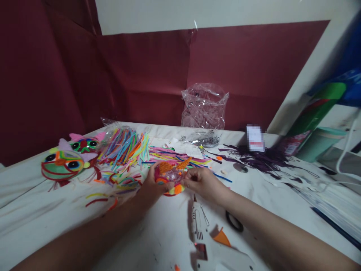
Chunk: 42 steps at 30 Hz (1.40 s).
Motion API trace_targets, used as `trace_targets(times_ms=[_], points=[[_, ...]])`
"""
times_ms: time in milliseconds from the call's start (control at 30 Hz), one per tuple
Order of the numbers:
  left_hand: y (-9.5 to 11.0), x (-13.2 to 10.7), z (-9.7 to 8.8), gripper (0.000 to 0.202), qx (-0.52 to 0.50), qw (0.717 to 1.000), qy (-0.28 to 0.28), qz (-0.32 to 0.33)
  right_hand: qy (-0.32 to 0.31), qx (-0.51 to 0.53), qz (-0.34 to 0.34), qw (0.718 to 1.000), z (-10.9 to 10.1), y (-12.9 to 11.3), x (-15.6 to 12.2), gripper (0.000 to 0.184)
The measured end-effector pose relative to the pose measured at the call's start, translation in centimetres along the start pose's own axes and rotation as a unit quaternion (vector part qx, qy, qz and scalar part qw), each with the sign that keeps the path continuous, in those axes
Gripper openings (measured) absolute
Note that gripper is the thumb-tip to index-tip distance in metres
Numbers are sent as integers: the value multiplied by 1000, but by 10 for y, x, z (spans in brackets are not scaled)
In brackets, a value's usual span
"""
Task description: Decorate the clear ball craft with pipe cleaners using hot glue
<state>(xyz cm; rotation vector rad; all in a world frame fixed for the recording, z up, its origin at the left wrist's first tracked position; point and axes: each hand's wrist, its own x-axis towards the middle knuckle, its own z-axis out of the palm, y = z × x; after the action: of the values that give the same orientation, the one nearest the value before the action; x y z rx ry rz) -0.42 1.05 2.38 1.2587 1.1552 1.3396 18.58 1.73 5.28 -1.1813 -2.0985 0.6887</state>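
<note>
The left forearm (93,231) and right forearm (273,225) are slim and, where visible, bare; the left hand (153,183) and right hand (205,183) are bare also.

Glossy, crinkled plastic bag (204,107); matt paper backdrop (141,67).

Views: 1, head-worn | faces forward and down | near, above white tabletop (138,241)

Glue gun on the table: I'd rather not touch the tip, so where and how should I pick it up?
Probably by the handle, right hand, once free, coming from the near right: the glue gun lies flat, nozzle pointing away, handle reaching right.
</note>
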Motion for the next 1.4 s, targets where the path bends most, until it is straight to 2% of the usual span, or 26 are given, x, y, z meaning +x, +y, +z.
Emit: trace_targets(times_ms=[133,300,533,633,767,1167,1400], points=[[6,-2,2,75,-7,1000,-9,-23,12,-12,-16,1000,1,-1,1,21],[10,-4,2,73,14,1000,7,-22,1,13,4,1000,7,6,4,19],[1,-2,-1,98,18,1000,-10,-8,17,18,16,1000,10,-3,7,18],[3,-4,1,95,9,1000,4,-29,25,18,16,999,11,-8,5,15],[8,-6,3,97,-18,999,-16,-39,26,17,23,999,11,-9,4,13],[3,-3,0,96,2,999,-44,-2,36,-29,38,998,15,-17,1,18],[6,-5,2,94,1,999,-30,18,24,-48,29,998,14,-16,0,17]])
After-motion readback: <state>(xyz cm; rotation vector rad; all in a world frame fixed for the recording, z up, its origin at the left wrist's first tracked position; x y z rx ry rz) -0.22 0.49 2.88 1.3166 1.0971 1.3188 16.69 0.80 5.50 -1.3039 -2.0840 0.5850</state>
